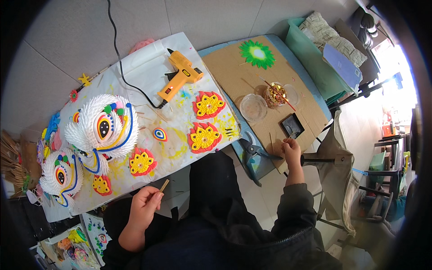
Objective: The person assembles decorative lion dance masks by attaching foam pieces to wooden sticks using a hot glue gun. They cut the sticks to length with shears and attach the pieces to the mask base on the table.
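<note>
In my left hand [143, 210], thumb and finger pinch a short tan wooden stick [165, 185] over my lap, off the table's front edge. My right hand [292, 152] is closed in a pinch at the near edge of a small black square tray [288, 122]; what it holds, if anything, is too small to make out. Pruning shears [253, 155] with dark handles lie just left of that hand. Red-and-yellow flower-like pieces [204, 137] lie on the paper-covered table [180, 135], with a small eye-shaped piece [159, 134] nearby.
Two white, feathery lion heads [104, 128] stand at the left. Behind them an orange glue gun [180, 76] lies with its black cord. Across the cardboard [234, 67] are a green flower shape [257, 54], a jar of shiny bits [275, 95] and a clear dish [253, 107].
</note>
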{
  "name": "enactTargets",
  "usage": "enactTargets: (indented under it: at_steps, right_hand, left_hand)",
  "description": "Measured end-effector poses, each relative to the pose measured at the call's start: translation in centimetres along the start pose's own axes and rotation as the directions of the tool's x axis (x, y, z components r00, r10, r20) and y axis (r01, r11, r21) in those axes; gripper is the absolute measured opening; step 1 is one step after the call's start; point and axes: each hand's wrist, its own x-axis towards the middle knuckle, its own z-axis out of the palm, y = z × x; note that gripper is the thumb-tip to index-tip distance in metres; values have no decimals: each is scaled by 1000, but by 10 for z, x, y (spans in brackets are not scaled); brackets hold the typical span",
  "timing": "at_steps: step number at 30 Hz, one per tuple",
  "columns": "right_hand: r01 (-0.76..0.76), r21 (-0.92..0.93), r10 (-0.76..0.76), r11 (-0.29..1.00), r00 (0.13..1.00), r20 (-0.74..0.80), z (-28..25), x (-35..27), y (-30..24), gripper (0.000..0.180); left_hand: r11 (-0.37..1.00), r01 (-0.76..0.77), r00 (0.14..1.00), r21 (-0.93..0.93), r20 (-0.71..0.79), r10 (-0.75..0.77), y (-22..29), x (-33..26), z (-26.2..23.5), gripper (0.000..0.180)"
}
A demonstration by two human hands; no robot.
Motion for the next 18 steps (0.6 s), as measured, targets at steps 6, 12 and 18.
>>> enactTargets:
  at_steps: [6,12,18]
  right_hand:
    - [211,-664,-309,717,951,-32,20,-11,-8,20]
    - [533,-483,-626,695,779,-39,77,-64,-46,25]
    - [802,-31,-652,597,508,563,159,-187,-69,11]
  left_hand:
    - [1000,-9,998,-7,57,9,-3,5,5,14]
    - [994,-103,995,-18,-7,103,-1,2,4,10]
    - [994,-86,996,-66,24,88,6,-5,3,20]
